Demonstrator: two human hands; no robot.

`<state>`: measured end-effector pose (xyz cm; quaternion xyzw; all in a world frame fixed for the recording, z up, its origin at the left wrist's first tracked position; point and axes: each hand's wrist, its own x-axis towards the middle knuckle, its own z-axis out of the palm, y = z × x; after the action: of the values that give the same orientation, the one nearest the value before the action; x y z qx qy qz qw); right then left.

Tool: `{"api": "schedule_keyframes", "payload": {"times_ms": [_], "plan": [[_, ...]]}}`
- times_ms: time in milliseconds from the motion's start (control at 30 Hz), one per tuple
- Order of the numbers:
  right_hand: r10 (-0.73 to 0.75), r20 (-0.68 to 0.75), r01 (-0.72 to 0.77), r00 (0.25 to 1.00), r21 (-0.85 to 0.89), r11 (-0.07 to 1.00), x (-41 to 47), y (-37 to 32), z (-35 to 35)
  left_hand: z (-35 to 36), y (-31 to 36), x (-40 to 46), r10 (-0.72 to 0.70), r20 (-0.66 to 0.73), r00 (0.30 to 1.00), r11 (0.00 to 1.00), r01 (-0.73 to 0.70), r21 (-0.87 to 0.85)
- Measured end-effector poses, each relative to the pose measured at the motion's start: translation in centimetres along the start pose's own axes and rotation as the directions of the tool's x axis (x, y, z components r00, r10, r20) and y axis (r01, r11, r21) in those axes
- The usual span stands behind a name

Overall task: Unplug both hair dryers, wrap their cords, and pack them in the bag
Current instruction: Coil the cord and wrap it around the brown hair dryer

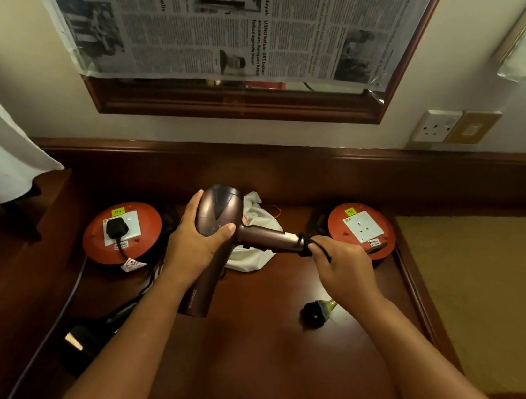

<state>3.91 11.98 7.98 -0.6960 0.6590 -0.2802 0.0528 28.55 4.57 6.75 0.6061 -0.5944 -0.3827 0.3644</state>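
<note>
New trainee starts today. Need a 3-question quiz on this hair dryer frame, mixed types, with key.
1. True or false: the left red socket reel has a plug in it.
2. What does the right hand pinch? A) black cord B) white bag C) newspaper
3. Which hand holds the brown hair dryer by its body?

Key: 1 true; 2 A; 3 left hand.
</note>
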Motion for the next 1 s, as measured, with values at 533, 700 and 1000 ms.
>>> {"api": "schedule_keyframes", "payload": {"times_ms": [533,700,1000], "plan": [[0.381,0.535,-0.655,0.754,0.655,0.377,-2.8,-3.1,2.1,0.5,-0.2,-0.2,-0.172,-0.048,0.984,0.91,0.14,-0.391],[0.416,0.556,-0.668,0.719,0.718,0.195,-3.7,-2.8,3.5,0.0,0.6,-0.2,-0.146,-0.039,0.989,0.898,0.116,-0.424],[0.403,0.535,-0.634,0.743,0.756,0.164,-3.0,-1.0,4.5,-0.8,1.3,-0.7,-0.147,-0.037,0.988,0.896,0.118,-0.428]]}}
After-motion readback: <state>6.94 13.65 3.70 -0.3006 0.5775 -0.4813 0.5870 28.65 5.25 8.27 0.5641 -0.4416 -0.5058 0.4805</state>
